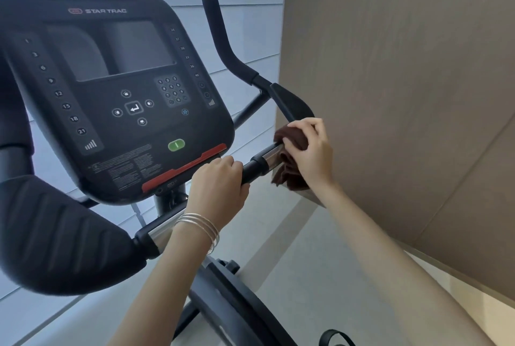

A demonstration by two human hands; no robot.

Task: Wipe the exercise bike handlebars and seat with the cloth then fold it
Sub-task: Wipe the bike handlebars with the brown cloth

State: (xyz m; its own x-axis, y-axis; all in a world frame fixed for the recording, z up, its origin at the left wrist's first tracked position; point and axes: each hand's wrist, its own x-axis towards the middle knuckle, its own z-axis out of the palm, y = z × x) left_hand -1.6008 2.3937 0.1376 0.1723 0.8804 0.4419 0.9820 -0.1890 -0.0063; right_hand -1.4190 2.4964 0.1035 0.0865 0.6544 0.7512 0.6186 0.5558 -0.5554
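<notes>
The exercise bike's black handlebar [259,165] runs from below the console out to the right, with a shiny metal sensor section. My right hand [309,150] presses a dark brown cloth [289,167] around that metal section. My left hand [220,181], with thin bracelets on the wrist, grips the black part of the bar just left of the cloth. The right upright grip [223,39] rises behind. A padded left armrest [55,234] fills the lower left. The seat is out of view.
The bike's console [117,89] with screen, keypad and green button stands close in front. A beige wall panel [404,80] lies immediately right of the handlebar. Window blinds [245,39] are behind. The bike frame [231,298] and a pedal strap [334,337] show below.
</notes>
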